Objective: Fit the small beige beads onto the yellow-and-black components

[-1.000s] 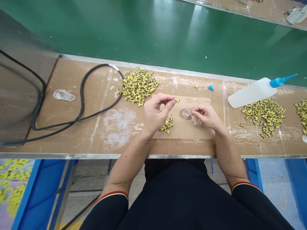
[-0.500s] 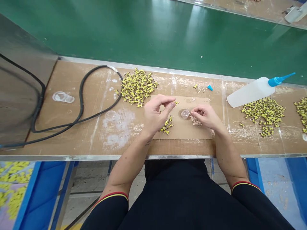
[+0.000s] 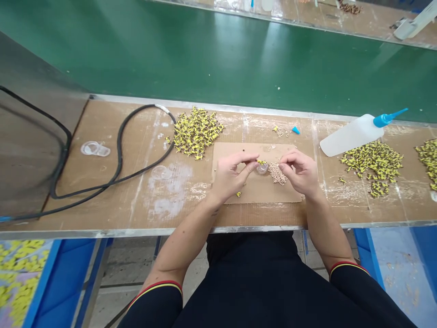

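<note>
My left hand [image 3: 235, 175] pinches a small yellow-and-dark part [image 3: 261, 161] between thumb and forefinger, just above a small clear cup [image 3: 262, 169]. My right hand [image 3: 299, 172] is curled close to the cup's right side, its fingertips near a heap of tiny tan pieces [image 3: 277, 173]. Whether those fingertips hold a tiny piece is hard to see. Both hands are over a brown cardboard sheet [image 3: 269, 197]. A few yellow parts [image 3: 239, 194] show below my left hand, which hides the rest.
Heaps of yellow parts [image 3: 197, 133] lie on the cardboard-covered bench [image 3: 191, 200], with more at right [image 3: 372, 167]. A white glue bottle with a blue nozzle [image 3: 351, 135] lies at right. A black cable [image 3: 119, 152] and clear plastic lids [image 3: 94, 148] lie at left. A green belt [image 3: 205, 54] runs behind.
My hands have moved closer together over the cup. My left hand has brought the yellow part to just above the cup. The view has shifted slightly.
</note>
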`<state>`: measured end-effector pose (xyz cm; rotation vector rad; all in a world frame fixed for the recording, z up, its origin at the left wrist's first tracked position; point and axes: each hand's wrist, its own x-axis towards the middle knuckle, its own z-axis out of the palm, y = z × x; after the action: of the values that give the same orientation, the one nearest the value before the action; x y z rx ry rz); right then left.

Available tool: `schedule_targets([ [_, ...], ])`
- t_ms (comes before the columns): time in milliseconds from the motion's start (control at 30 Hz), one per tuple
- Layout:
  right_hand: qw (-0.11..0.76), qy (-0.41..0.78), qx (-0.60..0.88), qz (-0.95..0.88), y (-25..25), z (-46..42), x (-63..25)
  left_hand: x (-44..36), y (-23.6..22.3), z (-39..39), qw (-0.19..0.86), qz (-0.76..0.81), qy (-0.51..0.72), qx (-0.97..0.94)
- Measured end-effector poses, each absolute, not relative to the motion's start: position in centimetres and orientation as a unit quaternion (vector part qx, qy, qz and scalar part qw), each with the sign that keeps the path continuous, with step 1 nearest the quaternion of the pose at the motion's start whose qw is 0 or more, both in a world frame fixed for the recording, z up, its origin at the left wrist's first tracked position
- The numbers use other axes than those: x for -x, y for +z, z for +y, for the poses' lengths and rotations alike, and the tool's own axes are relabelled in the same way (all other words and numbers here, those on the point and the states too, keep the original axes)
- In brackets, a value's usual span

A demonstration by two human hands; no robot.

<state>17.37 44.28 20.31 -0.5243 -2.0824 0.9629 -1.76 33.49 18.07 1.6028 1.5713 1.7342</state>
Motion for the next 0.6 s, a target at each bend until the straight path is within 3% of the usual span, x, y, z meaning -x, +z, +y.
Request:
schedule_targets([
  [200,0.416,0.370,0.154,-0.816,20.1,43.3,-17.0,0.9,18.4,33.4,0.167,0.509,0.593,-0.602],
  [600,0.393,0.344,0.137,-0.842,20.0,42.7,-16.3,-0.1,18.5,33.1,0.168,0.495,0.602,-0.603],
])
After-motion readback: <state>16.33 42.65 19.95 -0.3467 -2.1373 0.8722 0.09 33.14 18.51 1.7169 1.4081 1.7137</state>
